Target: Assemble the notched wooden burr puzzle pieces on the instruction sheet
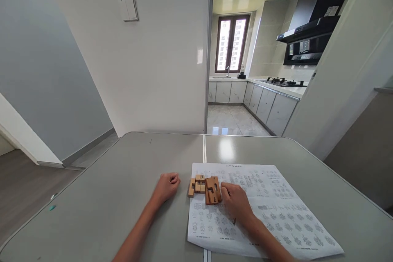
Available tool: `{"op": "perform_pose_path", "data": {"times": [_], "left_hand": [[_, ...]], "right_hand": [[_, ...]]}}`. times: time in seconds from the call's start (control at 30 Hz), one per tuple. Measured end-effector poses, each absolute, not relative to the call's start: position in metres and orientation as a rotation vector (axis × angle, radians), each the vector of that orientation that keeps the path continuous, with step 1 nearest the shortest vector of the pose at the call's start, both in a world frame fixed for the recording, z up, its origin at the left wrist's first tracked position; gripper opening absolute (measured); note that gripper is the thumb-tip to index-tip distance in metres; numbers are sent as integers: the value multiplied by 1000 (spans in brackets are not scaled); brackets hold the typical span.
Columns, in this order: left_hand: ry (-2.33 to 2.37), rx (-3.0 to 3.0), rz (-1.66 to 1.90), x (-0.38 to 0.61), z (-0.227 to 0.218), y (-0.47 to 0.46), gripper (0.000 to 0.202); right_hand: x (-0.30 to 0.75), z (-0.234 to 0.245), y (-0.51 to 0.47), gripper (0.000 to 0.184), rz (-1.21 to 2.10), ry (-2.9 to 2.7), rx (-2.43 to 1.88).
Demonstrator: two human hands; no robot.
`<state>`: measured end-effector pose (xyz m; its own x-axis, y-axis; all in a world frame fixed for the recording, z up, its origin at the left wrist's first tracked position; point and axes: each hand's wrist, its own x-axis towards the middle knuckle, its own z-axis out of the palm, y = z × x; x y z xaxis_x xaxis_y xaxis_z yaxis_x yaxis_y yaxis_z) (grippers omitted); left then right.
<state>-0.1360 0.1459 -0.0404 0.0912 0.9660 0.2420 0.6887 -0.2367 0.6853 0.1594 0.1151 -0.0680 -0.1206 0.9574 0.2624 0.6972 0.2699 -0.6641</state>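
Observation:
A small cluster of wooden puzzle blocks (pixel 205 188) lies on the upper left part of a printed instruction sheet (pixel 270 208) on the grey table (pixel 107 196). My right hand (pixel 236 200) rests on the sheet just right of the blocks, fingers curled and touching the darker block's side. My left hand (pixel 168 185) lies on the bare table to the left of the blocks, closed in a loose fist with nothing visible in it, a short gap from the nearest block.
A seam (pixel 204 147) runs down the table's middle. A small teal mark (pixel 52 208) sits near the left edge. Beyond the table stands a white wall with a light switch (pixel 128 8), and a doorway into a kitchen with counters (pixel 276 106).

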Motion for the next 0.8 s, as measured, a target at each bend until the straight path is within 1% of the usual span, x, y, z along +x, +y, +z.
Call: {"op": "perform_pose_path", "data": {"times": [0.3,0.8], "left_hand": [[1637,2000,915,-138,-45,147,31],[1650,2038,872,-138,-42,146,30]], "right_hand": [[159,-67,115,30,465,-1900,-1509],[159,-72,117,30,499,-1921,-1522]]}}
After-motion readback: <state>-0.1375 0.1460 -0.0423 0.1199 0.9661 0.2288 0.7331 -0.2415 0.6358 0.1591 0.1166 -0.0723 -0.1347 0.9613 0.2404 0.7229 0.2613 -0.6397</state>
